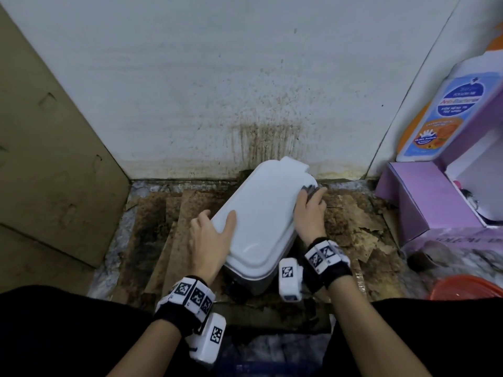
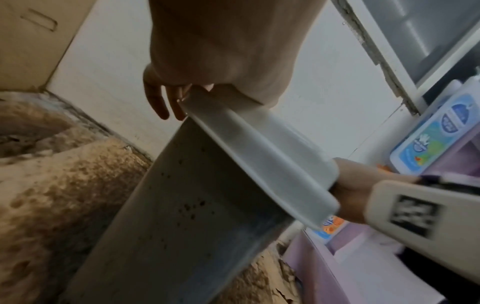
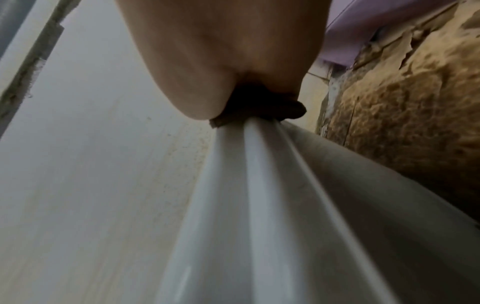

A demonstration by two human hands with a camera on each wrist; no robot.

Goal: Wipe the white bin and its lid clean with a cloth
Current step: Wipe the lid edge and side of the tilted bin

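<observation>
With my left hand [image 1: 209,232] gripping the lid [image 1: 261,213], my right hand [image 1: 309,210] clutches the cloth [image 1: 310,190] at its far edge; the speckled bin [image 2: 161,226] below looks unwiped.

Stained white wall [image 1: 217,77], cardboard panel [image 1: 40,159] — peeling brown floor [image 1: 353,219], purple shelf [image 1: 424,197]

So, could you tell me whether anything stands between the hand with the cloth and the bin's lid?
Nothing visible does. The right hand already presses the grey cloth against the far right edge of the lid, with only the cloth between them. The left hand holds the lid's near left edge, clear of the wiping spot.
</observation>
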